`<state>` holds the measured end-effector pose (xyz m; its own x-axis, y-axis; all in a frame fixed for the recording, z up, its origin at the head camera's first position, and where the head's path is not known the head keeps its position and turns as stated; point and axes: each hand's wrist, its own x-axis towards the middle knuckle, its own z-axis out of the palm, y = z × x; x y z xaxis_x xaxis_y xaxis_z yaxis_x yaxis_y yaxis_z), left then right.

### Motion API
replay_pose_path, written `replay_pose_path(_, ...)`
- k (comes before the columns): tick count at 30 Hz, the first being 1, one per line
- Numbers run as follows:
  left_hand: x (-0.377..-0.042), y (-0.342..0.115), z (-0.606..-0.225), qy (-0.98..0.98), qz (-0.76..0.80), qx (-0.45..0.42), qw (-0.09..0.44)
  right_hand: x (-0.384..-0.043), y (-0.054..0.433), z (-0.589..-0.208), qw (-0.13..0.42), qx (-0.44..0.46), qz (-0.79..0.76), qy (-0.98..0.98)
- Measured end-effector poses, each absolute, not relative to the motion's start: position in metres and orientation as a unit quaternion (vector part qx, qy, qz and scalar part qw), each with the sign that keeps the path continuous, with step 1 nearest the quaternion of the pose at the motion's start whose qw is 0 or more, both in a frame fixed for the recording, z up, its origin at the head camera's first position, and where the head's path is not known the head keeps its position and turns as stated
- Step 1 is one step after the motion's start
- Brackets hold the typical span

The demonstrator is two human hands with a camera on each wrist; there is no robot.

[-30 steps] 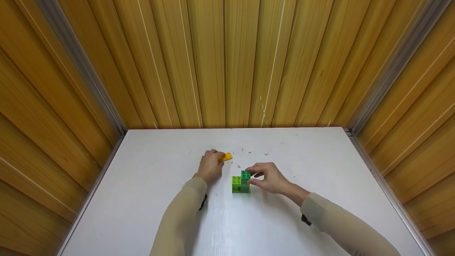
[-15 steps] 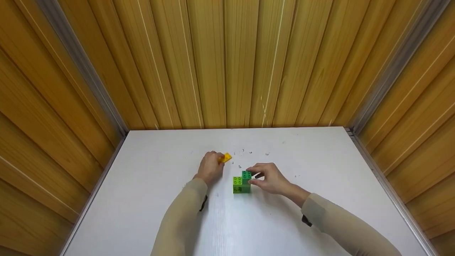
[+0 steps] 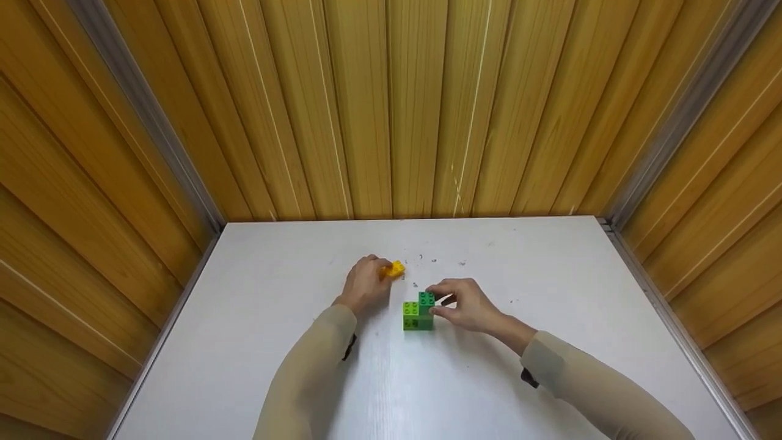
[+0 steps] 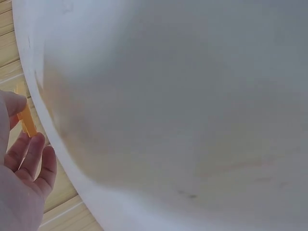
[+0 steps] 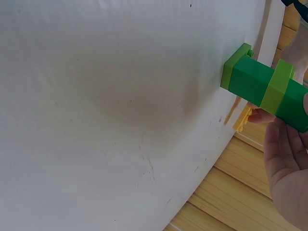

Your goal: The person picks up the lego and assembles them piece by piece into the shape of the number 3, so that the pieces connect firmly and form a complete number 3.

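Note:
The left hand (image 3: 365, 284) is over the table's far middle, pinching a thin yellow toy building brick (image 3: 398, 269) between thumb and fingers. In the left wrist view this yellow brick (image 4: 29, 120) is seen nearly edge-on, the thumb on one side. To the right and nearer stands a stack of green bricks. Its dark green top brick (image 3: 426, 298) is pinched by the right hand (image 3: 467, 305), thumb in front and forefinger behind. A light green studded top (image 3: 410, 308) sits lower at the stack's left. The right wrist view shows alternating dark green bricks (image 5: 251, 77) and thinner light green layers (image 5: 277, 86).
The white table (image 3: 293, 256) bears small dark scuff marks (image 3: 462, 263) beyond the stack. Yellow wood-look panels (image 3: 409, 110) rise at the back and both sides, with grey metal corner strips (image 3: 159, 116).
The yellow brick has turned slightly in the left hand and shifted a little to the right. The right hand keeps its hold on the stack. The head view has shifted slightly.

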<state>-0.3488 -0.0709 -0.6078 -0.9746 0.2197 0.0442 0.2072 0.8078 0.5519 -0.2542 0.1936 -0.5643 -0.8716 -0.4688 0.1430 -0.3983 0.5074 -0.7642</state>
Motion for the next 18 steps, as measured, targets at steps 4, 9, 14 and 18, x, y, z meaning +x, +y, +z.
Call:
replay_pose_path(4, -0.3471, -0.0692, -0.6042, 0.947, 0.301, 0.109, 0.018, -0.2541, 0.1932, -0.5638, 0.041, -0.252, -0.427, 0.868)
replay_pose_path(9, -0.3455, -0.0687, -0.6014, 0.945, 0.294, 0.147, -0.002, -0.2548, 0.1931, -0.5641, 0.017, -0.274, -0.419, 0.865)
replay_pose_path(14, -0.3434, -0.0691, -0.5989, 0.943, 0.293, 0.159, -0.004, -0.2549, 0.193, -0.564, 0.012, -0.28, -0.413, 0.867)
replay_pose_path(18, -0.3414, -0.0708, -0.5979, 0.943, 0.291, 0.163, -0.01, -0.2552, 0.1931, -0.5644, 0.01, -0.284, -0.409, 0.867)
